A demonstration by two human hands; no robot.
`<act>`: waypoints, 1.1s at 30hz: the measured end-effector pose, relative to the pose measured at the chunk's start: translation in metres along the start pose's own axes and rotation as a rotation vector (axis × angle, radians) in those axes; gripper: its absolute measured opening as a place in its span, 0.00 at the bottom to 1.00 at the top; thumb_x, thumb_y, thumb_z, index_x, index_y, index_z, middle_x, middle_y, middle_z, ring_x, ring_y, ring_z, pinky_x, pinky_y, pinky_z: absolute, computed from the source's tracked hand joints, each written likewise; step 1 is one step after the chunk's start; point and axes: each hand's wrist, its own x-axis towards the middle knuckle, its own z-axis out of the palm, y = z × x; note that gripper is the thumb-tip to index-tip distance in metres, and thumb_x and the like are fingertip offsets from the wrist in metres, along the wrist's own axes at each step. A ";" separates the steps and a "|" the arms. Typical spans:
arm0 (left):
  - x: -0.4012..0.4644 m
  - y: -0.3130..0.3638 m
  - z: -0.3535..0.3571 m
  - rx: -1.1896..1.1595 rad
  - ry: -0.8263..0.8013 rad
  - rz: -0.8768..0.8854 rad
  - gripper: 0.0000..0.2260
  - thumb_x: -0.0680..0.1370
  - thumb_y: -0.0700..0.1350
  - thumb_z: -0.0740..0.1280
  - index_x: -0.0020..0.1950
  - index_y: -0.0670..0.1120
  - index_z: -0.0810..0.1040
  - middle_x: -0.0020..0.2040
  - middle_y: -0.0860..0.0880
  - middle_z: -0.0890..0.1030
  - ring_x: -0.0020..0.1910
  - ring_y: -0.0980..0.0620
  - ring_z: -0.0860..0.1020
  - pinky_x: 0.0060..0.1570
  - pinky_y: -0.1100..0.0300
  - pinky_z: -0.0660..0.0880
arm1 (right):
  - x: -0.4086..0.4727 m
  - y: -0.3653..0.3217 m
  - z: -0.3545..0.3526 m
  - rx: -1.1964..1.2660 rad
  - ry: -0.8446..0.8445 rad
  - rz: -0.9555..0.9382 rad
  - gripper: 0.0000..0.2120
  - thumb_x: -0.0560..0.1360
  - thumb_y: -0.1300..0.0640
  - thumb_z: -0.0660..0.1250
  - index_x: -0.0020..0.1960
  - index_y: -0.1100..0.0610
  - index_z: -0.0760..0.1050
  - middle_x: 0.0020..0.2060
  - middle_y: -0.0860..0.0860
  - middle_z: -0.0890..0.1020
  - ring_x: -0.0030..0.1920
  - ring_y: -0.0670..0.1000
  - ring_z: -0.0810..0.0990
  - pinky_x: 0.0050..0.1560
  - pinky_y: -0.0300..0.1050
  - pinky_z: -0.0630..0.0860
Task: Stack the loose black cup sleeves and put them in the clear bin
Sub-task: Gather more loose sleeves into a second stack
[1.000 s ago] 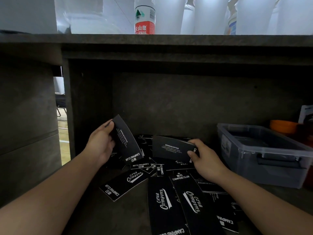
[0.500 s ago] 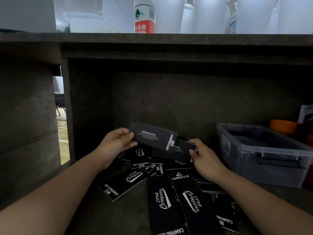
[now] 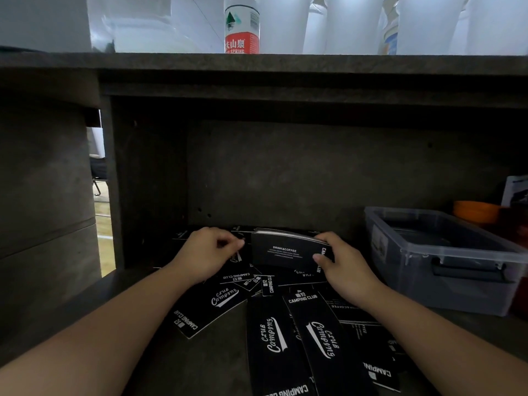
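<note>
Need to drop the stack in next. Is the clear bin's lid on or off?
Off: the clear bin shows an open rim with no lid over it, and its inside is visible from above.

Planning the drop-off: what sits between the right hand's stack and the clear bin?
Head view: nothing stands between the held stack in the right hand and the clear bin, only bare shelf.

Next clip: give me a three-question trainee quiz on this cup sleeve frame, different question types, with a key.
1. True or false: the right hand holds a small stack of sleeves.
2. The clear bin sits on which side of the loose sleeves? A left, B right.
3. Fill in: the held stack's white print reads DRINK&____.

Key: 1 true; 2 B; 3 COFFEE.
</note>
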 end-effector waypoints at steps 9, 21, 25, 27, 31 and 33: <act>-0.008 0.000 -0.014 0.218 -0.507 -0.171 0.67 0.45 0.83 0.61 0.80 0.58 0.49 0.80 0.53 0.42 0.79 0.47 0.40 0.75 0.47 0.47 | 0.000 0.001 0.000 -0.043 -0.041 -0.003 0.17 0.80 0.65 0.59 0.66 0.51 0.69 0.56 0.51 0.76 0.51 0.46 0.74 0.42 0.27 0.66; -0.004 -0.002 -0.021 0.240 -0.254 0.040 0.30 0.67 0.71 0.63 0.61 0.55 0.81 0.59 0.58 0.81 0.58 0.65 0.75 0.55 0.71 0.68 | -0.001 0.000 -0.001 -0.046 -0.035 0.003 0.16 0.80 0.64 0.59 0.64 0.50 0.70 0.54 0.49 0.76 0.46 0.41 0.73 0.39 0.23 0.67; 0.003 -0.014 -0.017 0.331 0.145 0.114 0.11 0.78 0.54 0.66 0.57 0.56 0.83 0.60 0.50 0.77 0.62 0.49 0.69 0.60 0.63 0.62 | 0.000 0.001 -0.001 -0.046 -0.032 0.004 0.16 0.80 0.64 0.59 0.64 0.50 0.70 0.55 0.50 0.76 0.49 0.44 0.74 0.41 0.24 0.65; 0.002 -0.013 -0.019 0.334 0.277 0.030 0.09 0.79 0.53 0.66 0.57 0.56 0.83 0.56 0.48 0.74 0.57 0.47 0.69 0.56 0.60 0.66 | -0.001 0.001 0.000 -0.043 -0.031 0.005 0.16 0.80 0.64 0.59 0.64 0.50 0.70 0.55 0.50 0.77 0.50 0.45 0.75 0.42 0.24 0.65; -0.002 -0.013 -0.025 0.202 0.184 -0.162 0.07 0.79 0.52 0.66 0.51 0.57 0.84 0.40 0.50 0.84 0.39 0.54 0.81 0.42 0.60 0.76 | -0.001 0.000 0.000 -0.041 -0.029 -0.001 0.16 0.79 0.64 0.60 0.65 0.51 0.70 0.55 0.51 0.77 0.51 0.47 0.75 0.43 0.30 0.67; -0.004 -0.009 -0.024 0.153 0.118 -0.211 0.07 0.80 0.51 0.66 0.48 0.55 0.84 0.31 0.51 0.83 0.34 0.56 0.81 0.37 0.63 0.74 | -0.001 -0.001 -0.001 -0.042 -0.028 -0.002 0.16 0.79 0.64 0.60 0.65 0.51 0.70 0.56 0.51 0.77 0.52 0.47 0.75 0.48 0.35 0.67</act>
